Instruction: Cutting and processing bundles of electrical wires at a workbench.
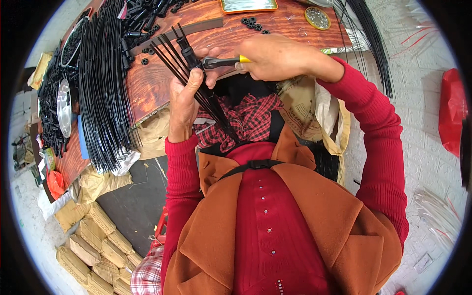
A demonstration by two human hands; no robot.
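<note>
A bundle of thin black rods [196, 73] is gripped in the left hand [184, 101], which is closed around it near the middle of its length. The bundle is held above the near edge of the worktop [157, 81], in front of the chest. A pair of pliers [221, 62] with a yellow handle is clasped in the closed right hand [275, 58], just to the right of the bundle. The nose of the pliers is set against a small black sleeve [189, 53] at the upper part of the rods, right above the left thumb.

The worktop is of reddish-brown wood. A large sheaf of long black rods [103, 83] is laid across its left part, with many small black tubes [140, 22] scattered beside it. A shallow metal tray [248, 5] and a round tin [317, 17] are placed at the far edge. Tan sacks [93, 255] are stacked on the floor to the left, and a pale brick wall [423, 128] is seen to the right.

The bundle's long axis runs diagonally, from upper left, where the rod tips fan out over the worktop, to lower right, where the ends are pointed toward the lap.
</note>
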